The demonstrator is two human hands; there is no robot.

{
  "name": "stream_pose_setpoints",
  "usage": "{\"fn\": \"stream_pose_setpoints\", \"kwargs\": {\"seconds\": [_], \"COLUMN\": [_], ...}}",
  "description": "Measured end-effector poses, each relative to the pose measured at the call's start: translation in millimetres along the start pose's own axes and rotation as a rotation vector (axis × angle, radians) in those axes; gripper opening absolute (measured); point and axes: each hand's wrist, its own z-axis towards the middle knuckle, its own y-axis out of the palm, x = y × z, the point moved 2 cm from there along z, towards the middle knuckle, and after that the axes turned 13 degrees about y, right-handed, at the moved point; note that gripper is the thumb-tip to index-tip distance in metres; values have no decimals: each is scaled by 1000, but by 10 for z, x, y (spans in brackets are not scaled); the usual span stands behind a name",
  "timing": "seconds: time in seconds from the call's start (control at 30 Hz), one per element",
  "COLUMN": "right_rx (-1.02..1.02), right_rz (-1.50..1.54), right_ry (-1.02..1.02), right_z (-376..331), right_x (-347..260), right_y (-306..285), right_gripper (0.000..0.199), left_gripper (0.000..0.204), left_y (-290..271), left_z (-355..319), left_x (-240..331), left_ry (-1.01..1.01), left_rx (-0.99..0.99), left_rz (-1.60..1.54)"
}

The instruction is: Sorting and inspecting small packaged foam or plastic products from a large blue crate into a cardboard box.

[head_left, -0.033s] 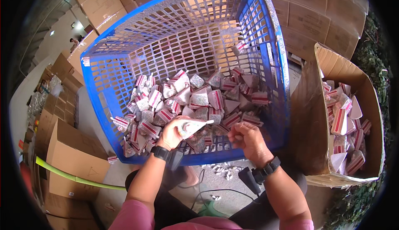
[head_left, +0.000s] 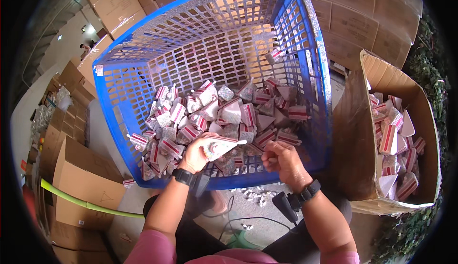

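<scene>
My left hand [head_left: 192,158] holds a wedge-shaped ornament like a slice of cake [head_left: 220,147], white and speckled with a red stripe. Its narrow white tip points right, and a small pinkish round bump shows on its upper face. To the right, my right hand [head_left: 284,164] hovers above the near side of the basket with its fingers curled together. Whatever they hold, if anything, is too small or hidden to name. Beneath both hands, a large blue plastic basket [head_left: 238,183] contains a pile of similar cake-slice ornaments [head_left: 231,113].
An open cardboard box [head_left: 355,144] with more cake-slice ornaments stands at the right, beside green artificial foliage [head_left: 429,111]. Stacked cartons [head_left: 355,11] rise behind the basket. Small white pieces [head_left: 257,196] and a dark cable [head_left: 229,221] lie on the floor near my legs.
</scene>
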Motion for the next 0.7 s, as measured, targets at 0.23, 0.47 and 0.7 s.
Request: {"fn": "stream_pose_setpoints", "kwargs": {"seconds": [0.23,0.47,0.7], "right_rx": [-222,-252,-422], "right_rz": [-199,141,438], "right_ry": [196,210,-39], "right_z": [-57,-198,-142], "right_x": [247,184,-25], "right_y": [212,321,244], "right_gripper": [41,33,19], "left_gripper": [47,20,27], "left_y": [398,734,531], "left_z": [-195,-174,-71], "left_x": [49,-69,-462], "left_ry": [132,241,-65], "left_rx": [-185,28,222], "left_rz": [194,275,-357]}}
